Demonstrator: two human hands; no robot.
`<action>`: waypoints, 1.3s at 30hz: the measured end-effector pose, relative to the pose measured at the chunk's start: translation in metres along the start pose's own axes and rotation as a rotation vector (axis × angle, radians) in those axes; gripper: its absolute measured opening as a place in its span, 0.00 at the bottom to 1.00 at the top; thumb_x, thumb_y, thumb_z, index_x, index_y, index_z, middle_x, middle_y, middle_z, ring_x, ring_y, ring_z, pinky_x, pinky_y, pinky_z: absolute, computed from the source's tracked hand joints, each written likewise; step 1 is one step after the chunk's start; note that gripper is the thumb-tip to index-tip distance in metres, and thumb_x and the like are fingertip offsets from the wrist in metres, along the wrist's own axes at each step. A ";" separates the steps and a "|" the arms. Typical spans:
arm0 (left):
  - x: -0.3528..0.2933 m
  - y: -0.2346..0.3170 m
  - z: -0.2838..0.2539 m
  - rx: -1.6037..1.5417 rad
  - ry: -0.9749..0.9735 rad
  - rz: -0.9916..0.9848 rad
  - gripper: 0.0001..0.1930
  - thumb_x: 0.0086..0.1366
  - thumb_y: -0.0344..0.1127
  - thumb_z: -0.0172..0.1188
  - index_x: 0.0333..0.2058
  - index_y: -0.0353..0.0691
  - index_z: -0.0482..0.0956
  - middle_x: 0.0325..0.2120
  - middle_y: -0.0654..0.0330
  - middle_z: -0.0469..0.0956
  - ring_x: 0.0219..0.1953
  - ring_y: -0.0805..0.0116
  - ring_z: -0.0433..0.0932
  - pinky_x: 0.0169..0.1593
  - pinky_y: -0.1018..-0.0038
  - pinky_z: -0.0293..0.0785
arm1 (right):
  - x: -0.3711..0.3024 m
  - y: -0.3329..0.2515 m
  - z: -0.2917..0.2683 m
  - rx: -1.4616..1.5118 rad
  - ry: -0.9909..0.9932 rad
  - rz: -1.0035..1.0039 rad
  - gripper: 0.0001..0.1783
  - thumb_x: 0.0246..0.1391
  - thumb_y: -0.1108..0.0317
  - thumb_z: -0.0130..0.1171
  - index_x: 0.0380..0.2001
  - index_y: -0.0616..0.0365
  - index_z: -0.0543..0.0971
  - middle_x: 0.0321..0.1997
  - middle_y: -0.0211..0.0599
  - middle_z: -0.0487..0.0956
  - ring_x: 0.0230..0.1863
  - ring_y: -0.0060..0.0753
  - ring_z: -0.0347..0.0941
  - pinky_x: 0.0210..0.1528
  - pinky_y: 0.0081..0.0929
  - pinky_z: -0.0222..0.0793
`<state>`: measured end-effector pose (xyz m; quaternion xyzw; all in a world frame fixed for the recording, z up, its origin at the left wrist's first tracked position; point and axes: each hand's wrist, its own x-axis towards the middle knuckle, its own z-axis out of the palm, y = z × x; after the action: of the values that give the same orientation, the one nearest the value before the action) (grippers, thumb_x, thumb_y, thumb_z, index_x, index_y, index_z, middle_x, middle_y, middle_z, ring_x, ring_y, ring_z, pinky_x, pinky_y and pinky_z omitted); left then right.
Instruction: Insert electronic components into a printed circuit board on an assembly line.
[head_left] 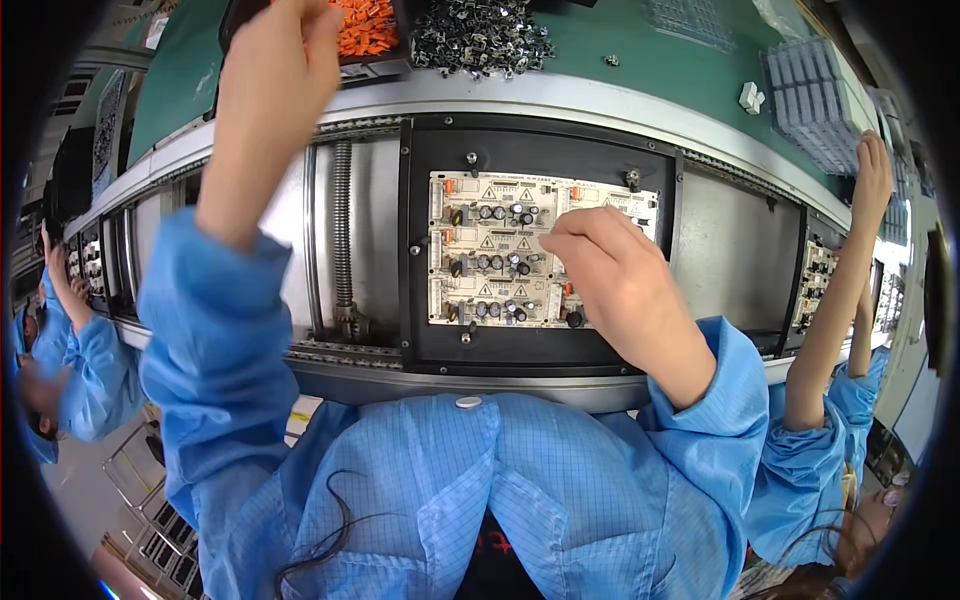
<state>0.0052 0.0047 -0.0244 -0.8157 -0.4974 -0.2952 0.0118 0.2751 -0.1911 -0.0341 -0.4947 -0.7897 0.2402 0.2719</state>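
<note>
My right hand (622, 278) is over the right half of a pale circuit board panel (545, 225), thumb and fingertips pinched together; anything between them is too small or hidden to make out. The panel lies in a black frame (420, 345) and carries rows of round capacitors and several orange parts (448, 186). My left hand (285, 65) is raised at the top left, beside a dark bin (375, 70) of small orange parts (367, 28). Its fingers are curled in and partly cut off by the picture's upper edge; what they hold, if anything, does not show.
A heap of small black-and-metal parts (480, 38) lies right of the bin on the green bench (640, 70). Stacked clear trays (812, 100) stand at the far right, near a co-worker's hand (872, 175). Another co-worker (85, 370) is at the left. A metal rail (590, 97) runs behind the frame.
</note>
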 end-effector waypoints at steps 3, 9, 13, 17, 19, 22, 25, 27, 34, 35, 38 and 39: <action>0.029 -0.012 0.011 0.222 0.092 0.051 0.06 0.55 0.27 0.61 0.25 0.28 0.78 0.25 0.38 0.78 0.34 0.39 0.79 0.41 0.53 0.74 | 0.008 0.001 0.010 -0.148 -0.024 -0.048 0.18 0.46 0.84 0.58 0.43 0.64 0.76 0.39 0.44 0.78 0.41 0.47 0.75 0.45 0.38 0.73; 0.051 -0.018 0.016 0.205 -0.029 -0.028 0.06 0.55 0.26 0.60 0.24 0.29 0.78 0.26 0.38 0.78 0.36 0.39 0.79 0.42 0.53 0.74 | 0.011 -0.006 0.012 -0.290 -0.077 -0.032 0.21 0.46 0.83 0.58 0.47 0.61 0.73 0.37 0.43 0.77 0.44 0.48 0.73 0.48 0.40 0.71; 0.056 -0.024 0.021 0.227 -0.002 -0.029 0.04 0.54 0.25 0.59 0.25 0.29 0.79 0.27 0.38 0.78 0.37 0.39 0.79 0.43 0.53 0.74 | 0.014 -0.010 0.010 -0.357 -0.114 -0.037 0.21 0.47 0.81 0.59 0.47 0.61 0.73 0.35 0.43 0.76 0.43 0.48 0.73 0.48 0.39 0.71; 0.058 -0.041 0.025 0.195 0.072 0.027 0.05 0.54 0.25 0.59 0.27 0.28 0.80 0.27 0.37 0.78 0.37 0.39 0.79 0.43 0.54 0.74 | 0.020 -0.007 -0.001 -0.298 -0.154 0.032 0.19 0.48 0.80 0.61 0.46 0.60 0.74 0.34 0.43 0.76 0.40 0.48 0.74 0.45 0.38 0.72; 0.058 -0.049 0.023 0.169 0.087 0.041 0.06 0.55 0.25 0.59 0.29 0.28 0.81 0.28 0.37 0.79 0.37 0.40 0.80 0.43 0.54 0.75 | 0.033 0.003 -0.013 -0.175 -0.149 0.124 0.17 0.49 0.79 0.61 0.45 0.59 0.75 0.34 0.43 0.77 0.38 0.47 0.75 0.42 0.37 0.73; 0.062 -0.031 0.010 0.167 -0.021 -0.119 0.06 0.56 0.26 0.60 0.30 0.28 0.82 0.29 0.37 0.79 0.37 0.41 0.80 0.43 0.54 0.75 | 0.071 0.048 -0.022 -0.245 0.120 0.053 0.14 0.52 0.78 0.62 0.43 0.58 0.77 0.35 0.43 0.81 0.36 0.43 0.79 0.38 0.34 0.74; 0.065 0.004 -0.011 0.096 -0.122 -0.271 0.06 0.57 0.27 0.61 0.29 0.29 0.82 0.29 0.37 0.80 0.36 0.42 0.81 0.43 0.54 0.76 | 0.104 0.092 -0.014 -0.248 0.251 -0.020 0.13 0.53 0.77 0.61 0.43 0.59 0.78 0.36 0.42 0.82 0.37 0.41 0.80 0.39 0.32 0.74; 0.058 0.020 -0.029 -0.019 -0.209 -0.445 0.06 0.58 0.28 0.62 0.28 0.29 0.81 0.28 0.37 0.80 0.35 0.43 0.81 0.42 0.55 0.76 | 0.121 0.104 -0.006 -0.210 0.302 -0.092 0.13 0.54 0.77 0.61 0.43 0.59 0.78 0.36 0.41 0.83 0.37 0.40 0.80 0.40 0.32 0.75; -0.033 0.049 -0.045 -0.474 -0.420 -0.250 0.08 0.60 0.28 0.64 0.38 0.34 0.85 0.28 0.50 0.84 0.26 0.70 0.79 0.32 0.75 0.74 | 0.131 0.121 -0.001 -0.201 0.286 -0.055 0.11 0.54 0.77 0.62 0.42 0.61 0.79 0.37 0.41 0.82 0.37 0.35 0.79 0.42 0.29 0.74; -0.052 0.066 -0.047 -0.494 -0.473 -0.289 0.08 0.61 0.28 0.63 0.38 0.33 0.85 0.28 0.50 0.84 0.26 0.67 0.80 0.34 0.75 0.75 | 0.132 0.123 -0.001 -0.194 0.291 -0.046 0.11 0.54 0.77 0.62 0.42 0.61 0.79 0.37 0.41 0.82 0.37 0.35 0.79 0.42 0.29 0.74; -0.097 0.101 -0.052 -0.565 -0.601 -0.319 0.08 0.61 0.25 0.62 0.39 0.33 0.84 0.30 0.48 0.82 0.29 0.58 0.81 0.35 0.70 0.77 | 0.134 0.125 -0.006 -0.098 0.296 -0.102 0.07 0.49 0.80 0.61 0.33 0.63 0.81 0.34 0.46 0.78 0.37 0.49 0.78 0.40 0.35 0.74; -0.109 0.108 -0.051 -0.562 -0.608 -0.312 0.08 0.61 0.25 0.62 0.39 0.33 0.84 0.30 0.48 0.82 0.29 0.58 0.81 0.35 0.70 0.77 | 0.133 0.126 -0.007 -0.096 0.302 -0.094 0.07 0.49 0.80 0.61 0.33 0.63 0.81 0.34 0.46 0.78 0.37 0.49 0.78 0.40 0.35 0.74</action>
<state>0.0331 -0.1535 -0.0069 -0.7520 -0.4960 -0.1637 -0.4022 0.3134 -0.0198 -0.0850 -0.5001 -0.7727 0.1120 0.3746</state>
